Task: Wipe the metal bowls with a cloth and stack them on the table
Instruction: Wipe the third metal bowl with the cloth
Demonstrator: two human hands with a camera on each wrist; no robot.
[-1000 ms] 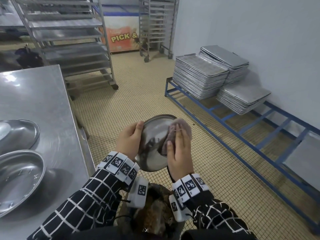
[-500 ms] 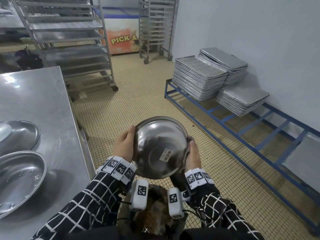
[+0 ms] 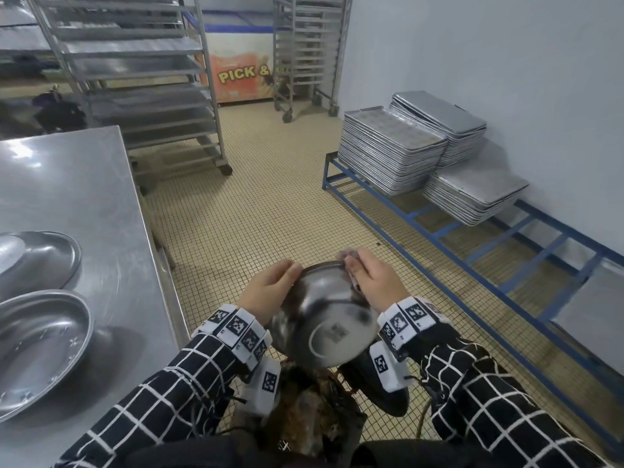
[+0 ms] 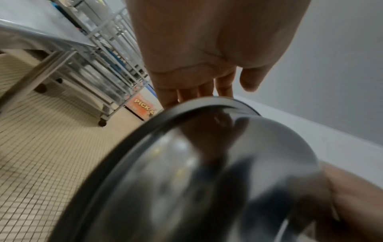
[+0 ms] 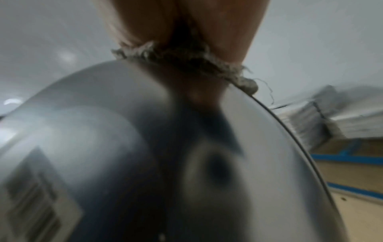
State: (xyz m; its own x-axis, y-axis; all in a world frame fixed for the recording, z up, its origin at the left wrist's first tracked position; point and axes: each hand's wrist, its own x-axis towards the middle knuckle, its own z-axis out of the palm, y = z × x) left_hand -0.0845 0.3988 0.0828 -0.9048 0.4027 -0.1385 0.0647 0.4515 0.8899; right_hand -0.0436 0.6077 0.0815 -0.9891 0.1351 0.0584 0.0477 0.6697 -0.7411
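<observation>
We are in the wiping step: low in the centre of the head view we hold a metal bowl (image 3: pixel 320 319) in the air over the tiled floor (image 3: pixel 270 204), its underside and a sticker turned toward us. Our left hand (image 3: pixel 266 292) grips the bowl's left edge, fingers curled over the rim, as the left wrist view confirms. Our right hand (image 3: pixel 374 285) presses a frayed cloth (image 3: pixel 349 261) against the upper right of the rim, fingers bent around cloth and rim together. The outside seems to be what is being cleaned now; how much remains we cannot tell. To the left, at the lower left of the frame, the tabletop (image 3: pixel 84 184) carries a wide metal dish (image 3: pixel 37 346) and, just behind it, another dish (image 3: pixel 37 258). Next, we judge, the cloth must sweep round the remaining surface while the left hand turns the bowl, and then the bowl goes leftward to the tabletop, set down gently so the metal does not slide.
</observation>
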